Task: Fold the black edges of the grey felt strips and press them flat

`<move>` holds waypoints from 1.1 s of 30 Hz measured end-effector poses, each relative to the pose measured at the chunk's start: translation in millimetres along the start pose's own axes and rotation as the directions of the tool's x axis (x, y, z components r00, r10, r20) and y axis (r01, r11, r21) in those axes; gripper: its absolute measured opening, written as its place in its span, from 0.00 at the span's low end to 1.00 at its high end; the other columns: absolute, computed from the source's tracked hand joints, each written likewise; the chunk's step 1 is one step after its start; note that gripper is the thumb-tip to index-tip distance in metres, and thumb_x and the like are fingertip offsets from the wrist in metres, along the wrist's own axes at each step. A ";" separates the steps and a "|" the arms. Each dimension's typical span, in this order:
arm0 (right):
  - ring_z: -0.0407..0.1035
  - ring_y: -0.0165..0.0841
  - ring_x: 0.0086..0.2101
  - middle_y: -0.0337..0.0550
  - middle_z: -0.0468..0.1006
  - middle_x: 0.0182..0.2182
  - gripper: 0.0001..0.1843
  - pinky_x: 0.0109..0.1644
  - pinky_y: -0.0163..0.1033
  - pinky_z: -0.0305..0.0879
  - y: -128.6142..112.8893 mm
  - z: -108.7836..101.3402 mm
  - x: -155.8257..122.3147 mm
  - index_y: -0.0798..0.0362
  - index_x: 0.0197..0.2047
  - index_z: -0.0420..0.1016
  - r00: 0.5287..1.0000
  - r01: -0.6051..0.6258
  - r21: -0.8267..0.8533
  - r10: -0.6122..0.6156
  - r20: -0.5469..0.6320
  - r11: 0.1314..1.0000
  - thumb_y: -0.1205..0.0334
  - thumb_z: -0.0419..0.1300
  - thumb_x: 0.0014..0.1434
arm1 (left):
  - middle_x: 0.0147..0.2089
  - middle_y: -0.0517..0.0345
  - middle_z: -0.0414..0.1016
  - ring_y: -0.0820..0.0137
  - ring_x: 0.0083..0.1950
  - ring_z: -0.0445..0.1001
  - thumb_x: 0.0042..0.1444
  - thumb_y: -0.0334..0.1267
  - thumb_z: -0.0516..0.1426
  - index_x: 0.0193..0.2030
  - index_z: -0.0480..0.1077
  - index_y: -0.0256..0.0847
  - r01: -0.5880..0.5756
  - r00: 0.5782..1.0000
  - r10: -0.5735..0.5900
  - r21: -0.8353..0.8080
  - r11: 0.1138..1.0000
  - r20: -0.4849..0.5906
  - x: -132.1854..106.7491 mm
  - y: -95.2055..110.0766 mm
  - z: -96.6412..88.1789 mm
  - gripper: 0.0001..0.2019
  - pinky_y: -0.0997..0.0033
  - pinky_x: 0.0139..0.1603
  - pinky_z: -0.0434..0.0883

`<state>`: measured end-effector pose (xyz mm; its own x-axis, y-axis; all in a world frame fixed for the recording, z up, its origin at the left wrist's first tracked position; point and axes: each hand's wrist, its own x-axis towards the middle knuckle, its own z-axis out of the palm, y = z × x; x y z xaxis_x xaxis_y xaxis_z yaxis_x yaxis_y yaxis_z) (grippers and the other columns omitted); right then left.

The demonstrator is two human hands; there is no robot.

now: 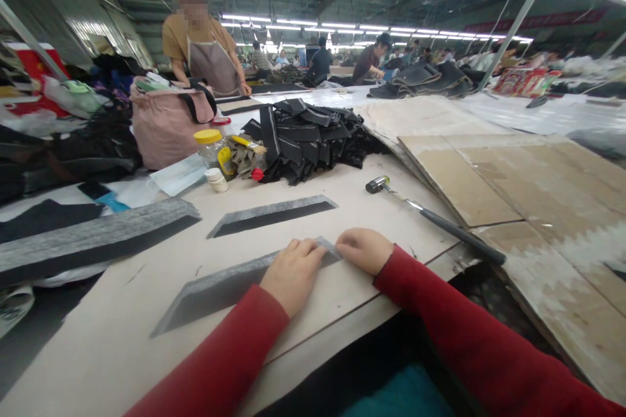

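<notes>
A long grey felt strip with a dark edge lies on the pale work board in front of me. My left hand rests on its right part, fingers curled down and pressing it. My right hand is closed at the strip's right tip, fingers tucked under. A second grey strip lies just beyond, untouched. Both my sleeves are red.
A hammer with a black handle lies right of my hands. Behind are a heap of black pieces, jars, a pink bag, a stack of grey strips at left, cardboard sheets at right. A person in an apron stands across the table.
</notes>
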<state>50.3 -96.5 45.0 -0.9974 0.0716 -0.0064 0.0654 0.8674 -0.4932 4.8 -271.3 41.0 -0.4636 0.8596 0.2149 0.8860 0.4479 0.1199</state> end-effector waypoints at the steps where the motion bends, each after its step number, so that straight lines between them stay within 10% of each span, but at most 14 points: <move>1: 0.66 0.30 0.28 0.41 0.74 0.26 0.11 0.32 0.34 0.58 0.4 -1.8 2.0 0.55 0.30 0.74 1.000 -0.011 0.031 0.010 0.019 0.999 0.64 0.51 0.51 | 0.42 0.55 0.65 0.68 0.42 0.61 0.57 0.30 0.45 0.47 0.63 0.42 0.002 1.000 -0.002 0.000 1.000 -0.001 -0.1 -0.1 0.2 0.13 0.65 0.43 0.64; 10: 0.54 0.22 0.13 0.32 0.62 0.15 0.13 0.16 0.30 0.51 -8.8 -13.9 3.8 0.56 0.32 0.70 0.929 -0.307 0.307 0.213 0.303 0.901 0.57 0.49 0.53 | 0.41 0.55 0.64 0.67 0.42 0.61 0.57 0.31 0.45 0.48 0.62 0.43 0.016 1.000 -0.016 0.028 0.999 -0.016 -2.0 0.6 2.7 0.13 0.65 0.43 0.64; 25: 0.65 0.30 0.32 0.43 0.73 0.30 0.09 0.35 0.34 0.58 -12.8 10.4 -15.2 0.55 0.35 0.72 0.988 0.072 -0.175 -0.094 -0.121 0.982 0.68 0.52 0.52 | 0.41 0.55 0.64 0.67 0.41 0.61 0.57 0.31 0.46 0.47 0.63 0.43 0.031 0.999 -0.031 -0.007 0.999 -0.006 -2.6 0.1 1.3 0.13 0.65 0.43 0.64; 33: 0.63 0.33 0.36 0.46 0.70 0.32 0.11 0.40 0.35 0.58 -21.1 19.8 -22.4 0.58 0.38 0.70 0.981 0.139 -0.378 -0.178 -0.071 0.915 0.72 0.49 0.55 | 0.41 0.57 0.65 0.67 0.42 0.62 0.55 0.33 0.48 0.44 0.64 0.43 0.076 0.996 -0.081 -0.141 0.987 -0.030 2.2 -4.7 2.6 0.10 0.66 0.44 0.63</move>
<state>70.6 -126.2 38.4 -0.9884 -0.0494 0.1433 -0.0673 0.9901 -0.1230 -0.4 -270.9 38.4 -0.5337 0.8128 0.2334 0.8385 0.4728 0.2709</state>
